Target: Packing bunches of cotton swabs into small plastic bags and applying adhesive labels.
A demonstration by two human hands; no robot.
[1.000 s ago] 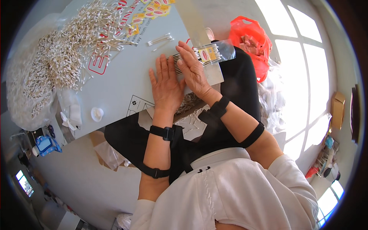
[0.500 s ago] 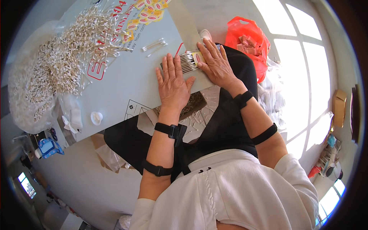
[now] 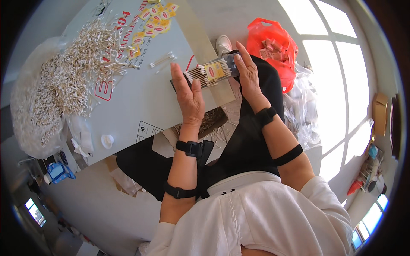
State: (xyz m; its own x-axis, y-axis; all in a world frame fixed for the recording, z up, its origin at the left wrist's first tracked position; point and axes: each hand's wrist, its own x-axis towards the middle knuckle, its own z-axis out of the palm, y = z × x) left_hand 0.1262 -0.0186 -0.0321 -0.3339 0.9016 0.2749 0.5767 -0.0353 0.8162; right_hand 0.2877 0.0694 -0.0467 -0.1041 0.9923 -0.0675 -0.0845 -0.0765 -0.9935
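Note:
A row of cotton swabs [image 3: 195, 75] lies side by side near the table's right edge, with a small yellow and white label card [image 3: 213, 71] on top. Clear plastic shows at the row's right end, and something dark edges its left end. At the left end stands my left hand [image 3: 189, 97], fingers stretched and thumb raised. My right hand [image 3: 250, 77] is upright by the right end, open too, its palm turned toward the swabs. Whether either palm presses on the row I cannot tell. A few loose swabs [image 3: 163, 59] lie just beyond my left fingertips.
A big heap of cotton swabs [image 3: 81, 64] spills from a clear bag [image 3: 25, 89] at left. Yellow label cards [image 3: 156, 21] lie at the far side of the table [image 3: 128, 115]. A white round piece [image 3: 107, 141] sits near the front edge. A red bag [image 3: 277, 36] stands at right.
Both hands have lifted from lying flat over the swabs to standing on edge at the row's ends. The label card and more of the swabs now show.

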